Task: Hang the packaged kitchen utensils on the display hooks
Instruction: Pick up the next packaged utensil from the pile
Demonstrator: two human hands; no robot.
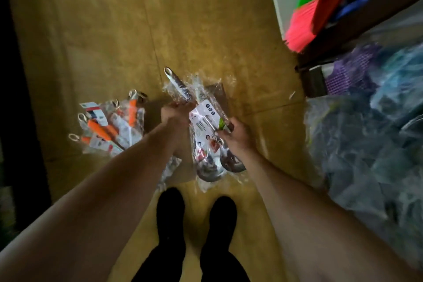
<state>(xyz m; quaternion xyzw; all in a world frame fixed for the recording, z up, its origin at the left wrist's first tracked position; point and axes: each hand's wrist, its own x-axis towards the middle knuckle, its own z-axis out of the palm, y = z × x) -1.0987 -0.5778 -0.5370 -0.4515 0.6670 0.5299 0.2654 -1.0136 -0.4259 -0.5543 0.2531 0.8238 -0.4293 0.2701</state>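
Packaged ladles (203,121) clamped in left grip (176,113) and right grip (235,137); best separate one (hang-hole uppermost) before hanging.

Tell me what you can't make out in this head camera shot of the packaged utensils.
Head view:
- Display hooks: outside the frame.
- Print on the white card label of the clear-wrapped steel ladles: too small, blurred.
- Lower end of the silver-handled utensil in the left hand: hidden by the left forearm.
- Blue plastic-wrapped bundles, right: blurred.
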